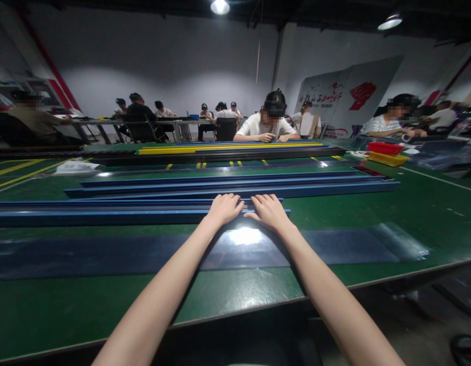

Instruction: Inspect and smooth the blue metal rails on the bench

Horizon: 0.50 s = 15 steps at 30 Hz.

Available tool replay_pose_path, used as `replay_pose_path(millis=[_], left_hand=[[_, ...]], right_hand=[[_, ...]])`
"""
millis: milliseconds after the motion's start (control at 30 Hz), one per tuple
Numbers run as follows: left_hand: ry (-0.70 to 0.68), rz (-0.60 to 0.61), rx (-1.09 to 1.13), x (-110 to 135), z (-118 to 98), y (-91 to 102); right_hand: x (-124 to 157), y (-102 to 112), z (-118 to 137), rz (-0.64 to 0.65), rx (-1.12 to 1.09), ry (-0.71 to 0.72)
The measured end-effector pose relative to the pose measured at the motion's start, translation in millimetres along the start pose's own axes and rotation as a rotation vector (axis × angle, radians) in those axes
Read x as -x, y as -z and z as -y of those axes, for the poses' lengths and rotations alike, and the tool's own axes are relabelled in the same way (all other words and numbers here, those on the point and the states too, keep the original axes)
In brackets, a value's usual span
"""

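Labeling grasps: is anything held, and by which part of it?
Left hand and right hand lie over the nearest blue profile, near its right end; can't tell whether they actually grip it.

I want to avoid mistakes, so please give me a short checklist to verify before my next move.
1. Left hand on the near blue rail: ok.
2. Right hand on it, near its right end: ok.
3. Firm grip: cannot tell, undersides of both hands hidden.
4. Rail's left end free: cannot tell, outside the picture.
5. Clear plastic strip smooth: not ok, right end looks wrinkled.
6. Opposite co-worker's hands away from this rail: ok.
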<state>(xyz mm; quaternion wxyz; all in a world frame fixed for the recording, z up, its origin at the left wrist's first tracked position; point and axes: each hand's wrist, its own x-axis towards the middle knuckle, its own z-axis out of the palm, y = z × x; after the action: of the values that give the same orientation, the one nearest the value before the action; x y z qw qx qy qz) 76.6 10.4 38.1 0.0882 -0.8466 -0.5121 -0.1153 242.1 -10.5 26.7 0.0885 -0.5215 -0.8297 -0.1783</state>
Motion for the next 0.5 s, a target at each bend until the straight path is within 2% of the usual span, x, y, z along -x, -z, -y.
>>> replay_pose_path(millis=[500], left_hand=[[0.010,-0.029,-0.046,1,8,-1.6]], right_hand=[[9,-4,-13,-0.056,-0.155,-0.008]])
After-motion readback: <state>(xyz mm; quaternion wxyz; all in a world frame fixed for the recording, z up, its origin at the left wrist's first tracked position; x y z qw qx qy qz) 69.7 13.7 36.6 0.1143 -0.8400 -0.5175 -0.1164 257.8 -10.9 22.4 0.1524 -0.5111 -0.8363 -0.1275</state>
